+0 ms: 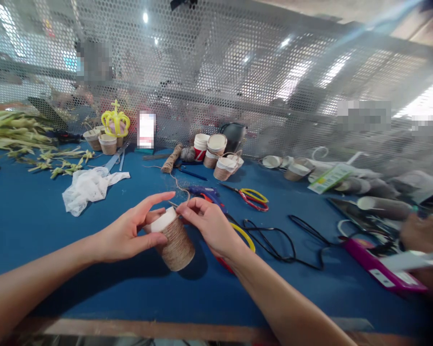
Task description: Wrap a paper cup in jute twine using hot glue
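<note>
A white paper cup [178, 245], most of its side wound with brown twine, is tilted above the blue table. My left hand [139, 228] grips it near the rim, thumb on the side and index finger stretched out over the top. With its fingertips pinched, my right hand [209, 223] holds the twine [180, 185] at the cup's upper edge. That strand runs back to a twine bundle [172, 158] on the table. Just behind my right hand lies a blue glue gun [207, 193], partly covered by it.
Scissors with yellow and red handles [252, 198] and a black cable [274, 240] lie to the right. Several twine-wrapped cups [225, 166] stand at the back. White lace [88, 187] and dry husks [18, 127] are at left. Another person's hand [424, 233] is at far right.
</note>
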Demonstrator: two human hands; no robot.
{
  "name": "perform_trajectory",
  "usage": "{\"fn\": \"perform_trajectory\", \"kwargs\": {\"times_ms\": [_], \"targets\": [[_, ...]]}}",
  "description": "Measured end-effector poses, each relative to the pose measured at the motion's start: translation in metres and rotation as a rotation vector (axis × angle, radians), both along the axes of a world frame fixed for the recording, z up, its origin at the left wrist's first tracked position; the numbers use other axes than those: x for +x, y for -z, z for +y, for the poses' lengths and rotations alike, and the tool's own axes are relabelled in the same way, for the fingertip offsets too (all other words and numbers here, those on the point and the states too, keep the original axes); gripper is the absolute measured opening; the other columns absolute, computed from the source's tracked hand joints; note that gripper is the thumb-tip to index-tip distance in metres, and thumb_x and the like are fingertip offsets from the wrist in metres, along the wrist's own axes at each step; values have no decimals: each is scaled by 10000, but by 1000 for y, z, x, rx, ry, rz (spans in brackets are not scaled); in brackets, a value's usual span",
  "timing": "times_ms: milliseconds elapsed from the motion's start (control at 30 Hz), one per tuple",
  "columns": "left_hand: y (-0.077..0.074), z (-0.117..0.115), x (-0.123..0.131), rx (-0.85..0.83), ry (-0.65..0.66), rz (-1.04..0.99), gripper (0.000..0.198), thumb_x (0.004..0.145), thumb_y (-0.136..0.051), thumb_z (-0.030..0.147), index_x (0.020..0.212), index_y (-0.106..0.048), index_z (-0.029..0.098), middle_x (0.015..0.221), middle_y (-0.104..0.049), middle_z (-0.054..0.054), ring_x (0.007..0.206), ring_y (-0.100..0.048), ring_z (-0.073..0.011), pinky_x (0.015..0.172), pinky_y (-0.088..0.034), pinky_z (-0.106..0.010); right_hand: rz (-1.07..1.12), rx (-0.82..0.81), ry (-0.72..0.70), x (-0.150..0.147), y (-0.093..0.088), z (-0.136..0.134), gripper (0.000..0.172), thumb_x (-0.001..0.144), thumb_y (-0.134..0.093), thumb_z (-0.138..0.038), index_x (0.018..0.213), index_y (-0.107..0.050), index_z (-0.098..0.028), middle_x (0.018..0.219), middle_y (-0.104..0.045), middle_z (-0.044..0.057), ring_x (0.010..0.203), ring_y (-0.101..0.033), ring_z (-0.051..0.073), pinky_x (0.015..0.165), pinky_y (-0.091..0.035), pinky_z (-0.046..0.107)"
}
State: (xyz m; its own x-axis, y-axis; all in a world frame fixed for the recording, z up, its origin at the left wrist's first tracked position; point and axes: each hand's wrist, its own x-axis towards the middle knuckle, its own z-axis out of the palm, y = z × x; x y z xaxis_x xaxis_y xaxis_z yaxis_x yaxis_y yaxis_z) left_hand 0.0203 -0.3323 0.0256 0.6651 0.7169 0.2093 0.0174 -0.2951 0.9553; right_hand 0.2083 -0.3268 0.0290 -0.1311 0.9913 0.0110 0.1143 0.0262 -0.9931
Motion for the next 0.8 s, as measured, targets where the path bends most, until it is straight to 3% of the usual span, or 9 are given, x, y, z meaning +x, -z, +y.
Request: {"fn": "perform_trajectory", "kwargs": {"times_ms": [333, 533, 700, 800], "targets": [[-3, 0, 0, -1, 11, 20, 632, 800, -540, 161, 1343, -216, 179, 786, -657, -14, 767, -599, -130, 723, -453, -236, 8, -21, -53, -3, 3, -2, 221, 696, -622, -361, 676, -505, -174, 636, -509, -35, 603, -463, 99, 608, -372, 248], [-4, -1, 1, 32, -4, 29, 623, 801, -543, 171, 1339, -229, 186, 769, -652, 1, 786, -603, -137, 815, -442, -286, -35, -84, -108, -7, 3, -7, 223, 786, -513, -397, 722, -461, -190, 615, -419, -56, 551, -370, 87, 523, -298, 225], [-3, -1, 0, 32, -51, 51, 677, 788, -575, 215, 1350, -200, 169, 784, -658, -24, 896, -594, -187, 876, -422, -346, 10, -164, -25, -14, 7, -7, 189, 788, -499, -350, 691, -450, -195, 632, -437, -47, 594, -404, 102, 551, -325, 232], [0, 0, -1, 49, -58, 11, 820, 702, -682, 229, 1352, -184, 204, 967, -641, -61, 1012, -556, -217, 927, -393, -361, 149, -228, -7, -15, 4, -7, 166, 767, -526, -310, 661, -475, -191, 633, -473, -39, 611, -444, 109, 568, -352, 233]]}}
